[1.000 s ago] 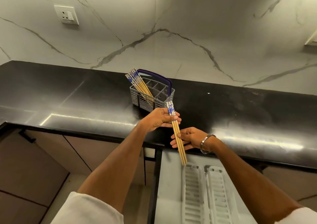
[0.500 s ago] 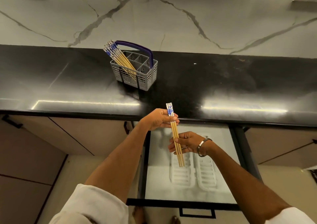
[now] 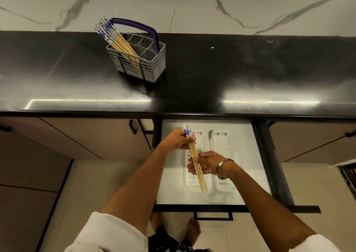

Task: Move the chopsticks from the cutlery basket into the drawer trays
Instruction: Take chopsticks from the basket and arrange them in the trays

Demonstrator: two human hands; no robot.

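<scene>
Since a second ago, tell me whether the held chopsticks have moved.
Yes. The held chopsticks were level with the counter edge by the basket; now they are nearer the person, over the left drawer tray.

Counter [image 3: 212,74]: runs across, with the wall [image 3: 192,5] behind and the open drawer [image 3: 256,155] below its front edge.
Basket [image 3: 142,62]: on the counter, left of centre, with chopsticks [image 3: 117,39] leaning left in it.
Trays [image 3: 221,145]: two side by side in the drawer.
Held chopsticks [image 3: 198,170]: above the left tray, left hand [image 3: 180,139] at the far end, right hand [image 3: 207,164] nearer.
</scene>
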